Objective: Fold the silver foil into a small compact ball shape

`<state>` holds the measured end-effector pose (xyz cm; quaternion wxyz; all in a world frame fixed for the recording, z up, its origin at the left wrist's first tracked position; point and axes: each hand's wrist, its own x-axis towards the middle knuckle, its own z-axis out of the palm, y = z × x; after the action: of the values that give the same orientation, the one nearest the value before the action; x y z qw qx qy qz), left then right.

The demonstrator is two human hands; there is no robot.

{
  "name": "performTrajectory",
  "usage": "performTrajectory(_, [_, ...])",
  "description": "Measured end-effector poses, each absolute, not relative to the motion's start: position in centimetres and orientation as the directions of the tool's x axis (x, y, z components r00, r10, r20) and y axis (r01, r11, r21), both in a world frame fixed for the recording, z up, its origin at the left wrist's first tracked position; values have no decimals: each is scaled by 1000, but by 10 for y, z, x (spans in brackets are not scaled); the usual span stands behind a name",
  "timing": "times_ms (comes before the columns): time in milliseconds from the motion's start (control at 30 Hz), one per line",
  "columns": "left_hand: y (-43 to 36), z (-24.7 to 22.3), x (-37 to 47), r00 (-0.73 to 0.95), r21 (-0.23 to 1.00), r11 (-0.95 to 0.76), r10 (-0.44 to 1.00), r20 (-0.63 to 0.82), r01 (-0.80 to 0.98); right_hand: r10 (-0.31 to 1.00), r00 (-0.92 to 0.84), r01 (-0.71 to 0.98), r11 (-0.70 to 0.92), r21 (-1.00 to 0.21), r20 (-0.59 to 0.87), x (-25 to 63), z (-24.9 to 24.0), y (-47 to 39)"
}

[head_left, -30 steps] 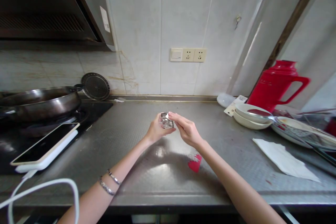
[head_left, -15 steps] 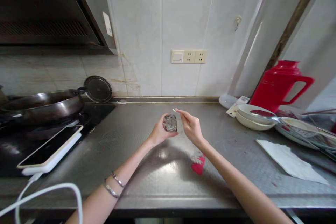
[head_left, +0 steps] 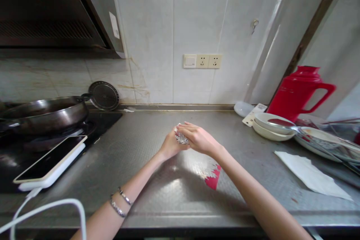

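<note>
Over the middle of the counter, my left hand (head_left: 170, 144) is wrapped around a small clear drinking glass (head_left: 182, 138) with a faceted look. My right hand (head_left: 200, 138) lies across the top of the glass, its fingers together and bent over the rim. A small bit of white shows by the right fingertips; what it is I cannot make out. The fingers hide most of the glass, including its mouth.
A metal counter (head_left: 135, 195) spreads beneath my hands, with a red patch (head_left: 212, 180) on it. At left are a pan (head_left: 50, 114), a phone (head_left: 52, 157) and a white cable (head_left: 47, 206). At right stand bowls (head_left: 271, 135), a red thermos (head_left: 295, 92) and white paper (head_left: 312, 174).
My right hand has moved left and slightly down, from beside the glass onto its top. Pinched fingertips with something white are now laid over the rim. My left hand still grips the glass.
</note>
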<state>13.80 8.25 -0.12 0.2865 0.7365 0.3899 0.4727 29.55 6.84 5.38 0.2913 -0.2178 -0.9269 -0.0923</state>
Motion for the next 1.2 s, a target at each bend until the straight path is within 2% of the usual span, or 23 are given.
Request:
performTrajectory(233, [84, -9, 136, 239, 815, -513, 855, 460, 269, 356, -743, 422, 907, -17, 566, 298, 56, 53])
performTrajectory(333, [84, -11, 136, 202, 856, -460, 885, 420, 235, 361, -720, 364, 924, -120, 593, 298, 58, 49])
performTrajectory(467, [83, -8, 136, 246, 907, -380, 911, 332, 183, 383, -691, 235, 921, -311, 613, 297, 56, 48])
performTrajectory(533, [82, -4, 137, 243, 916, -347, 924, 296, 202, 444, -599, 222, 892, -395, 666, 298, 53, 52])
performTrajectory(667, [78, 1, 140, 255, 921, -313, 933, 253, 232, 574, -240, 306, 810, -500, 783, 306, 44, 66])
performTrajectory(733, [76, 1, 141, 263, 922, -313, 931, 252, 226, 552, -227, 335, 818, -469, 802, 310, 41, 74])
performTrajectory(833, [73, 2, 141, 261, 912, -342, 923, 282, 228, 524, -391, 340, 846, -410, 757, 314, 37, 81])
performTrajectory(933, [73, 3, 140, 266, 904, -361, 916, 299, 228, 549, -500, 315, 836, -450, 670, 314, 37, 80])
performTrajectory(1033, [74, 4, 140, 261, 908, -349, 921, 287, 233, 539, -535, 292, 841, -457, 651, 312, 38, 76])
performTrajectory(1200, [75, 5, 140, 228, 896, -389, 912, 341, 215, 434, -592, 301, 901, -313, 679, 308, 39, 68])
